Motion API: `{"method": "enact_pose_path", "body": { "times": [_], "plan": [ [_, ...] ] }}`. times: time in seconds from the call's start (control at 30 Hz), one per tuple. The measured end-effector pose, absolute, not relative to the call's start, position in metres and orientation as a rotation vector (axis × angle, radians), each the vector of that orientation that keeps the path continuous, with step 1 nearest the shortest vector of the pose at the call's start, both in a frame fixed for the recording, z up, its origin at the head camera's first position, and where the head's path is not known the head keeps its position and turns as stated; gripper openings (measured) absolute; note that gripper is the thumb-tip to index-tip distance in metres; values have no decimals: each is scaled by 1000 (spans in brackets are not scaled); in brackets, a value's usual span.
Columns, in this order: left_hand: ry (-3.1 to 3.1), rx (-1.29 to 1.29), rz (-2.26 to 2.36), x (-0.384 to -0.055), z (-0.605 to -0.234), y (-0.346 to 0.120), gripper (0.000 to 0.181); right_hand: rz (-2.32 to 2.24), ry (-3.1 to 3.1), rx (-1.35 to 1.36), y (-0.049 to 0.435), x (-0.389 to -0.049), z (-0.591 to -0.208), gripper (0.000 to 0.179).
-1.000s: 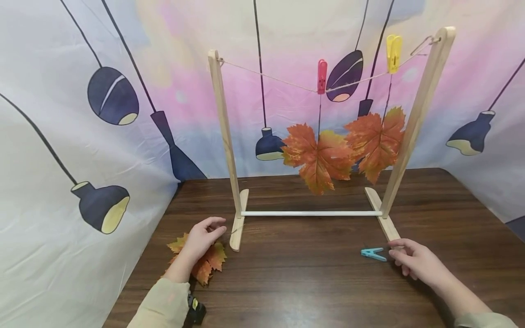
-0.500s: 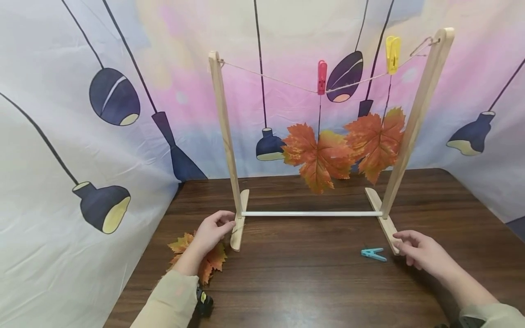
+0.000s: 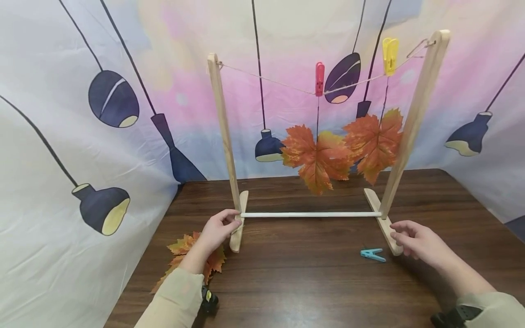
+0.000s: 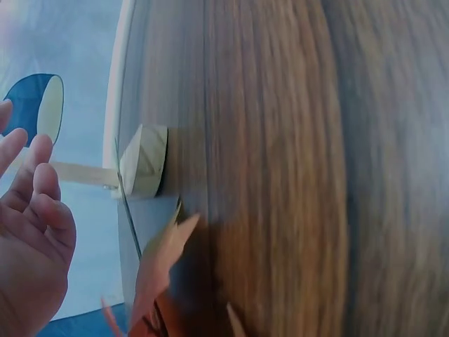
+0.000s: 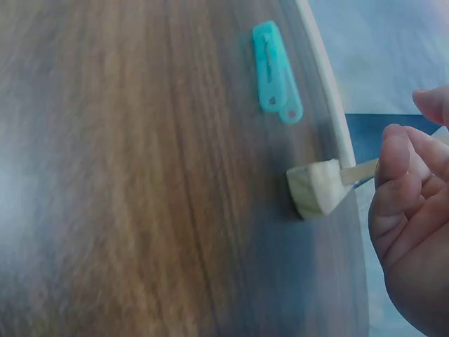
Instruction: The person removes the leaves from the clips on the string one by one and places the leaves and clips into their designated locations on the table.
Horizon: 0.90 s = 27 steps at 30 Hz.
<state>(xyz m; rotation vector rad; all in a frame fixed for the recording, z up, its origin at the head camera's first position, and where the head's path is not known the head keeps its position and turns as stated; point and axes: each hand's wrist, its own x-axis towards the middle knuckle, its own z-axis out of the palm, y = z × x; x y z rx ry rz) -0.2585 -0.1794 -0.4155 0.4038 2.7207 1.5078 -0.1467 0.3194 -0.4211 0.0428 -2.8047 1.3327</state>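
The left hand point(image 3: 217, 231) is held loosely bent and empty by the left foot point(image 3: 235, 241) of a wooden stand; whether the wood is touched cannot be told. The right hand point(image 3: 424, 243) is held beside the right foot point(image 3: 387, 231), likewise empty, its fingers gently curved with a gap to the thumb; contact there cannot be told either. An orange lobed leaf point(image 3: 215, 262) is laid on the brown table point(image 3: 307, 278), partly hidden under the left forearm; a turquoise clothespin point(image 5: 273, 70) is placed near the right foot, on its inner side. The stand's feet are joined by a white rod point(image 3: 311, 214); between its post tops, twine point(image 3: 266, 78) is strung, from which one leaf point(image 3: 316, 157) is hung by a red clothespin point(image 3: 319, 79), another leaf point(image 3: 376, 145) by a yellow clothespin point(image 3: 390, 57); behind, a lamp-printed cloth point(image 3: 193, 100) is draped.
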Motion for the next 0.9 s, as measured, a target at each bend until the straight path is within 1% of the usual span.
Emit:
{"method": "enact_pose_path", "body": {
  "times": [0.23, 0.53, 0.9],
  "plan": [
    [2696, 453, 1550, -258, -418, -172, 31, 1366, -2783, 55, 311, -151, -414, 43],
    [2667, 436, 1554, -260, -408, -160, 29, 1356, -2783, 84, 302, -161, -401, 44],
    [2605, 475, 1591, -262, -404, -143, 33, 1369, -2778, 119, 296, -170, -388, 44]
  ]
}}
